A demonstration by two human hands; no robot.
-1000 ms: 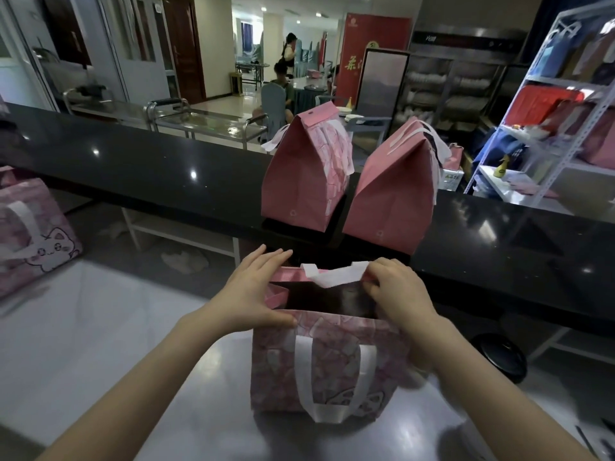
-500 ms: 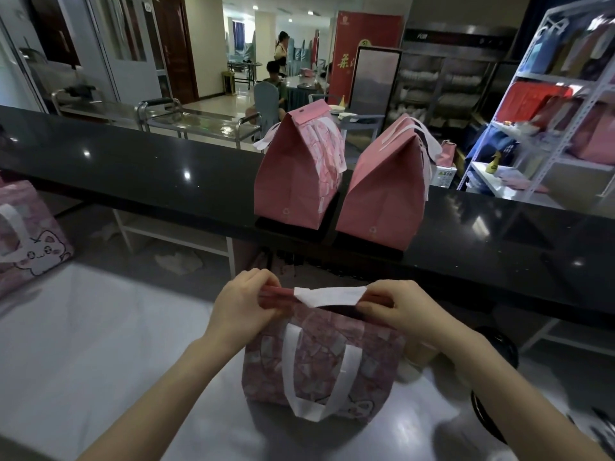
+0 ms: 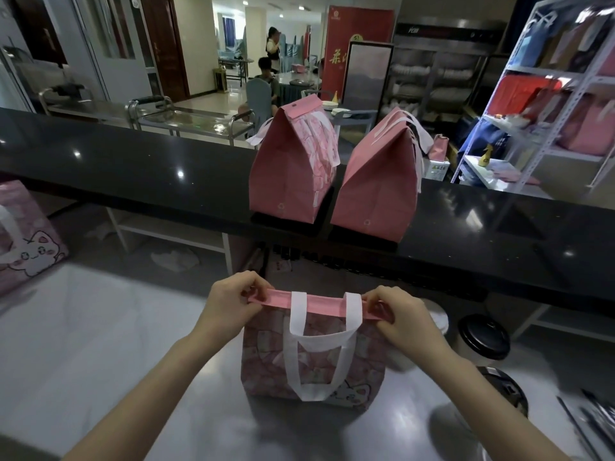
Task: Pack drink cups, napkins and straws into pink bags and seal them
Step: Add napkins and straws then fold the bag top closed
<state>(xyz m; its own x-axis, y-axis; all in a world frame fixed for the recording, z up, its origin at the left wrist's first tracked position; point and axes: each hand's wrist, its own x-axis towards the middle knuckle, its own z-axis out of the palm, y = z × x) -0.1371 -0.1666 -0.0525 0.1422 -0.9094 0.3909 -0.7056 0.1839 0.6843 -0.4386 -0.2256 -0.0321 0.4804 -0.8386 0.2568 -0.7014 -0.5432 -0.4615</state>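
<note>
A: What does the person hold?

B: The pink cat-print fabric bag with white loop handles (image 3: 312, 357), which stands upright on the pale steel worktop (image 3: 100, 344). The left hand (image 3: 229, 306) pinches the left end of the bag's folded pink top strip (image 3: 319, 302); the right hand (image 3: 404, 319) pinches the right end. Both hands are closed on the strip, thumbs toward the wearer, fingers curled over the far side.

A: And between the two grips?

B: The strip runs flat and closed from one hand to the other, and the two white handles hang down the near face of the bag (one loop higher, one lower).

A: Beyond the grips?

B: Past the hands, on the glossy black counter (image 3: 133, 168), two sealed plain pink bags with peaked tops stand side by side: the left sealed bag (image 3: 289, 168) and the right sealed bag (image 3: 379, 181), just beside each other.

A: To the right of the right hand?

B: A cup with a black lid (image 3: 484, 336), near the bag, and a second dark-lidded cup (image 3: 502, 390) closer to the wearer. Far left of the left hand, another cat-print bag (image 3: 23, 241) lies at the picture's edge.
</note>
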